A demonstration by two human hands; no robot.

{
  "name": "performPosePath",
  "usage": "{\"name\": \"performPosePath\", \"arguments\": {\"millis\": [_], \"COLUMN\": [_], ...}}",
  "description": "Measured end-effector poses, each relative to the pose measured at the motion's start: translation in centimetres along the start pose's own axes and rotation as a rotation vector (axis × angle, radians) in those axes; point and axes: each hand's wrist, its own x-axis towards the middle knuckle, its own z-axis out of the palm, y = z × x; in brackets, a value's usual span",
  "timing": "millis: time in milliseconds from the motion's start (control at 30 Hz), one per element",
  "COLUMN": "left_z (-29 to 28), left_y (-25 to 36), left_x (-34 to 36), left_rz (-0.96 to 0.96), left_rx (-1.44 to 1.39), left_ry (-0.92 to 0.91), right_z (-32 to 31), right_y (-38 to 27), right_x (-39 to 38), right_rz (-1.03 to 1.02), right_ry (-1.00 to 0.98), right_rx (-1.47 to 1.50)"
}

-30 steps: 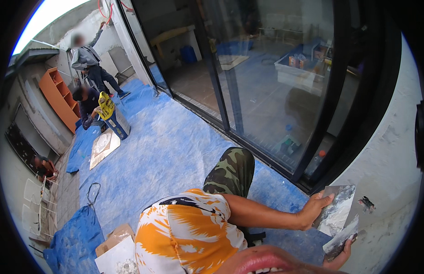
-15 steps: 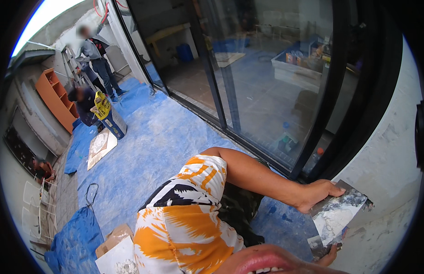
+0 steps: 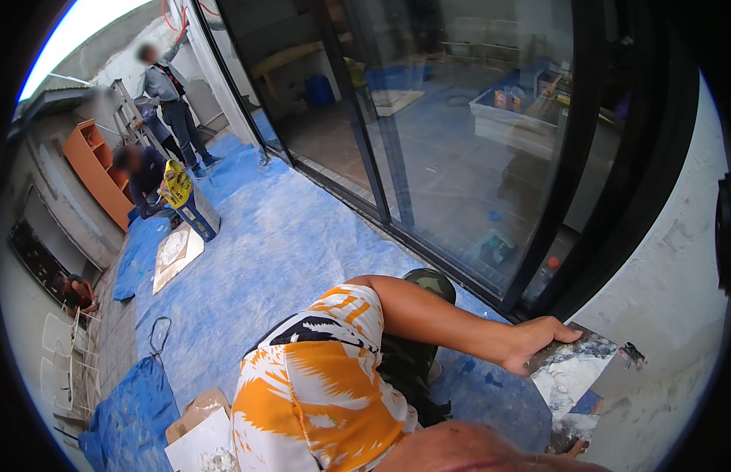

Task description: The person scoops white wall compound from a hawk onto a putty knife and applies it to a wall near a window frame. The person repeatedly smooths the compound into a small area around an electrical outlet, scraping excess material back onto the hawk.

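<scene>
My left hand (image 3: 539, 343) grips the near edge of a flat metal plate (image 3: 574, 355), thumb on top. A thick patch of white plaster (image 3: 568, 381) lies on the plate, whose borders are smeared grey and black. Just below it is a second metal blade (image 3: 570, 429), also streaked with white. My right hand (image 3: 575, 448) is at that blade's lower edge; only its fingertips show, closed on it, and its handle is hidden. Both tools are close to the grey plastered wall (image 3: 657, 315); I cannot tell whether they touch it.
Blue sheeting (image 3: 263, 236) covers the floor. A sliding glass door (image 3: 460, 157) runs along the right. Ahead, a person (image 3: 145, 185) bends beside a yellow-and-blue bag (image 3: 194, 208) and a plaster-smeared board (image 3: 177, 253). Others stand near a ladder (image 3: 128, 110). A white board (image 3: 204, 440) lies at lower left.
My left hand and the plate have shifted slightly left and down. The right hand and its blade have dropped lower, away from the plate. A far person has leaned nearer the bag.
</scene>
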Motion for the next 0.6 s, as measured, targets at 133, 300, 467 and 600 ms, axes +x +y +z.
{"name": "performPosePath", "arguments": {"millis": [133,300,467,600], "left_z": [-0.9,-1.7,-1.9,-2.1], "left_y": [0.2,0.2,0.0,0.0], "left_x": [0.0,1.0,1.4,1.5], "left_rz": [-0.04,-0.106,-0.11,-0.1], "left_rx": [-0.028,-0.025,-0.001,-0.007], "left_ry": [-0.005,-0.013,-0.008,0.013], "right_z": [0.1,1.6,2.1,2.2], "right_y": [1.0,2.8,3.7,3.9], "right_x": [-1.1,-1.0,-0.7,-0.8], "right_rz": [-0.004,0.051,0.074,0.093], "right_ry": [-0.142,-0.086,-0.075,-0.072], "right_rx": [-0.071,-0.111,-0.128,-0.136]}}
